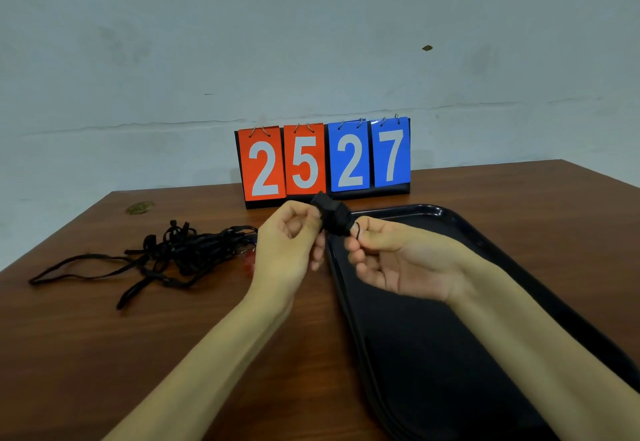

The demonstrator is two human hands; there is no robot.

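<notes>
Both hands are raised over the table, holding one small black bundle (334,216) of strap or cord between them. My left hand (289,236) grips its left side with curled fingers. My right hand (388,260) pinches a thin black cord end at the bundle's lower right, between thumb and forefinger. The bundle hovers above the far left corner of a black tray (446,343). What exactly the bundle is cannot be made out.
A tangle of black straps (166,253) lies on the wooden table (104,354) to the left, with a small red piece (248,262) beside my left hand. A flip scoreboard (325,160) reading 25 27 stands at the back, against the wall.
</notes>
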